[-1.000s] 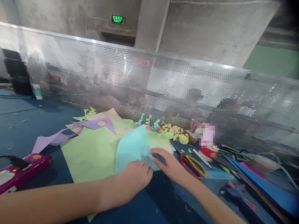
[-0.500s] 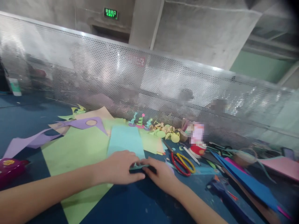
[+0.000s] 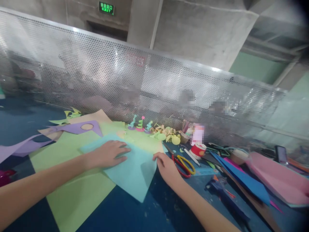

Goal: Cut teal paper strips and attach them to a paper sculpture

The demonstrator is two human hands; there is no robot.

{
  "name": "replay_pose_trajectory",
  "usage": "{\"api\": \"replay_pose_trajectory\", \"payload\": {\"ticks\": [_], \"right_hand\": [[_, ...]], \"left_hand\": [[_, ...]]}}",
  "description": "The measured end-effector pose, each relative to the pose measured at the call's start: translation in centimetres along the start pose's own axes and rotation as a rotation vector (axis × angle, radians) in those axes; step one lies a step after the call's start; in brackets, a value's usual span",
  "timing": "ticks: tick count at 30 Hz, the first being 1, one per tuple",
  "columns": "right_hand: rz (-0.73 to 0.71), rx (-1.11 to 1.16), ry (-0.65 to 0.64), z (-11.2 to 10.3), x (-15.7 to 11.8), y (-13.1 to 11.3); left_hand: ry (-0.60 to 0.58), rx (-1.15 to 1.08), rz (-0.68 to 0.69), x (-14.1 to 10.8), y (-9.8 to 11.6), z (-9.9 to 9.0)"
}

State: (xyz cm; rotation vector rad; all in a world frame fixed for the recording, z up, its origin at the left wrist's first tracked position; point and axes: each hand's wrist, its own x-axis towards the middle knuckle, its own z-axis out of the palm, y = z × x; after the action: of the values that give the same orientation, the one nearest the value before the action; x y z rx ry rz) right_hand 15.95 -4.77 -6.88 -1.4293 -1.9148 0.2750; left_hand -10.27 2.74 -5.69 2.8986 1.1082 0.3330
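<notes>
A light blue sheet of paper (image 3: 137, 167) lies turned at an angle over a large light green sheet (image 3: 72, 190) and the dark blue table. My left hand (image 3: 112, 154) rests on the blue sheet with its fingers apart. At the sheet's right edge, my right hand (image 3: 165, 164) has its fingers curled and pinches the paper's edge. Just right of that hand lie scissors with red handles (image 3: 182, 169) and scissors with yellow handles (image 3: 187, 164).
Purple paper scraps (image 3: 79, 127) lie at the left. Small paper figures (image 3: 140, 125) stand before a perforated metal screen (image 3: 116, 74). On the right are a red-and-white roll (image 3: 198, 150), a dark blue glue gun (image 3: 224, 196), blue paper (image 3: 246, 180) and pink paper (image 3: 277, 180).
The blue sheet has turned and come nearer, over the green sheet. My left hand has moved left and spread its fingers. The hands have moved apart, and the view has shifted right.
</notes>
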Motion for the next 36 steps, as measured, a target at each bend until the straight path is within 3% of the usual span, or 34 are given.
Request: {"api": "replay_pose_trajectory", "payload": {"ticks": [4, 8, 14, 20, 27, 31, 36], "right_hand": [[0.039, -0.014, -0.038, -0.1, -0.2, -0.2], [-0.057, -0.019, -0.089, 0.1, -0.2, -0.4], [-0.068, 0.013, 0.051, 0.1, 0.1, 0.2], [0.028, 0.077, 0.082, 0.4, 0.2, 0.6], [0.036, 0.083, -0.012, 0.9, 0.1, 0.7], [-0.072, -0.014, -0.017, 0.9, -0.5, -0.5], [-0.231, 0.034, -0.269, 0.8, -1.2, -2.1]], "left_hand": [[0.107, 0.100, -0.023, 0.0, 2.0, 0.0], [0.142, 0.091, -0.072, 0.1, 2.7, 0.2], [0.137, -0.101, -0.070, 0.8, 0.9, 0.1], [0.140, -0.290, -0.224, 1.2, -1.3, -0.6], [0.160, -0.139, -0.293, 0.8, -3.3, -0.1], [0.153, -0.127, -0.268, 0.6, -3.3, 0.2], [0.164, -0.134, -0.239, 0.6, -2.9, 0.1]]}}
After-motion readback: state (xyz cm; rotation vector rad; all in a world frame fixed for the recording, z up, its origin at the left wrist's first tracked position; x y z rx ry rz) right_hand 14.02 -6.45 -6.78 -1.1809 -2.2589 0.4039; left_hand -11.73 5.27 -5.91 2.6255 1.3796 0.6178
